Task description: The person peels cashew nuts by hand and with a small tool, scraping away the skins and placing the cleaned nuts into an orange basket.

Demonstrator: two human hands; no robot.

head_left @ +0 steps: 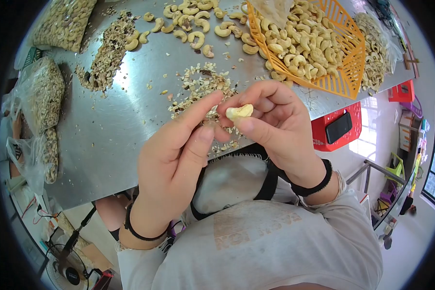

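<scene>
My right hand [278, 118] pinches a pale cashew nut [239, 112] between thumb and fingertips, above the near edge of the steel table. Close beside it on the left is my left hand [179, 145], with the index finger stretched out and the thumb apart from it. I see nothing held in the left hand, though its other fingertips are partly hidden. Beneath and just beyond both hands lies a heap of small cashew crumbs and skin bits [203, 87]. Whole cashews [195, 38] are scattered farther back on the table.
An orange plastic basket [350, 79] full of cashews stands at the back right of the steel table [106, 150]. Bags of nuts [48, 92] line the left side. Brown scraps [106, 58] form another pile. A phone [339, 128] rests on a red stool [324, 140].
</scene>
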